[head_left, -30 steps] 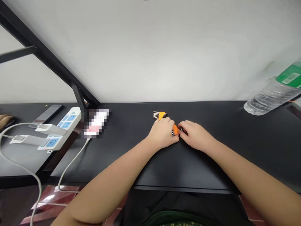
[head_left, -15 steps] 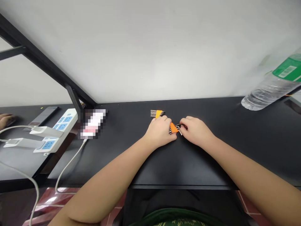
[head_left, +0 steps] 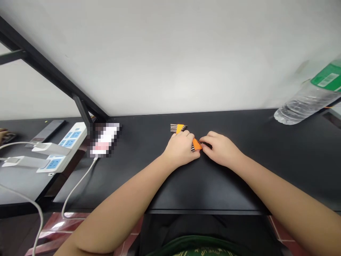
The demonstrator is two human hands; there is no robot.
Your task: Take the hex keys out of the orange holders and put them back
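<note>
Both my hands meet on a black table (head_left: 239,192) near its far edge. My left hand (head_left: 181,151) is closed round an orange holder of hex keys (head_left: 196,145), whose dark key ends stick out below the orange. My right hand (head_left: 221,149) pinches at the same holder from the right, fingers curled; whatever its fingertips grip is hidden. A second orange holder with a row of hex keys (head_left: 178,128) lies flat just behind my left hand, apart from it.
A clear water bottle with a green label (head_left: 309,103) lies at the far right. A blurred white object (head_left: 104,139) with a cable sits left of centre. A white power strip with blue sockets (head_left: 61,149) and plugs rests on the neighbouring table. Another person's hand (head_left: 3,133) shows at far left.
My right hand's fingers have closed in on the orange holder, and the silver key tip seen half a second ago is now covered. The left hand has barely moved.
</note>
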